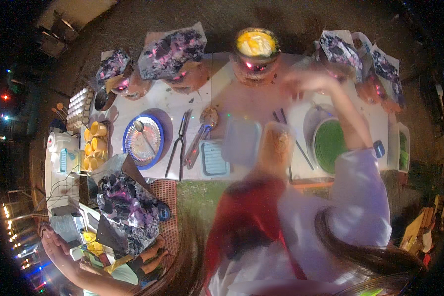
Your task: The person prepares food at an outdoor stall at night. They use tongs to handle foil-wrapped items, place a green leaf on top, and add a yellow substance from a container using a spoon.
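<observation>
My right hand point(303, 85), smeared by motion, reaches over the far side of the table, just right of a clay stove point(255, 74). Its finger state is unclear. On that stove sits a round pan point(256, 43) of yellow food topped with pale strips; embers glow beneath. Out to the lower left, my raised left hand point(54, 240) has its fingers stretched, apparently holding nothing. Below my right forearm lies a round green-lined plate point(330, 145). Left of it are thin dark sticks point(297, 135) and a container of brown, grainy contents point(281, 140), partly blurred.
Metal sheets of glowing charcoal point(172, 52) cover other clay stoves; another charcoal sheet point(126, 207) is near on my left. Tongs point(177, 148), a blue-rimmed tray point(143, 163), yellow cups point(96, 145) and eggs point(80, 106) occupy the left. Someone in pale clothing point(121, 271) is lower left.
</observation>
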Tool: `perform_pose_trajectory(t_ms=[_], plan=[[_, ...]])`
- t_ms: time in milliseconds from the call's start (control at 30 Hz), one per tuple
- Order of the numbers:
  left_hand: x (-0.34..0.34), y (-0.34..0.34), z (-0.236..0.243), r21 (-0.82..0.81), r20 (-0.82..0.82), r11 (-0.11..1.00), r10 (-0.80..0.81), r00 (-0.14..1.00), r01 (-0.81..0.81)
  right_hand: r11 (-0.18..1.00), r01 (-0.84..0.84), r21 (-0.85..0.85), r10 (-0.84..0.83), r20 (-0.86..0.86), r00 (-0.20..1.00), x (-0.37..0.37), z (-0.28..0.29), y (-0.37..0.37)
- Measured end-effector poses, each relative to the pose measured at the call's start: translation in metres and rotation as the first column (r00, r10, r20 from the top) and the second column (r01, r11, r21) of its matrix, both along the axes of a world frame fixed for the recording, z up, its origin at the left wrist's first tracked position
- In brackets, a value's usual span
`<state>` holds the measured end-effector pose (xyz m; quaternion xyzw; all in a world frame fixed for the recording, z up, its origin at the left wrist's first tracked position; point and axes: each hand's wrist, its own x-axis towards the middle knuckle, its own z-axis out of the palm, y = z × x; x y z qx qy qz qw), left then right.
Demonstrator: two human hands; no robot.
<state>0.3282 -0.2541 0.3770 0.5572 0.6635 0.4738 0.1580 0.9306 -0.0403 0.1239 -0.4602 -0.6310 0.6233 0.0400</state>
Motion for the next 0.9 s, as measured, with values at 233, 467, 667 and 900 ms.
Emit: perform_pose_trajectory(t_ms=[233, 467, 667, 900], plan=[[-0.035, 0.003, -0.004, 0.046, 0.051, 0.985, 0.166, 0.985, -0.168, 0.729, -0.422, 0.540, 0.249, 0.366, 0.897, -0.044, -0.101, -0.103], [-0.041, 0.013, -0.005, 0.066, 0.051, 0.952, 0.295, 0.954, -0.298, 0.630, -0.387, 0.673, -0.208, 0.627, 0.751, -0.087, -0.184, -0.157], [-0.006, 0.007, 0.013, -0.030, 0.034, 0.995, -0.098, 0.995, 0.099, 0.536, -0.378, 0.755, -0.126, 0.515, 0.848, -0.079, -0.241, -0.144], [0.024, 0.022, 0.019, 0.015, 0.034, 0.998, -0.055, 0.998, 0.054, 0.564, -0.339, 0.753, -0.101, 0.470, 0.877, -0.071, -0.231, -0.135]])
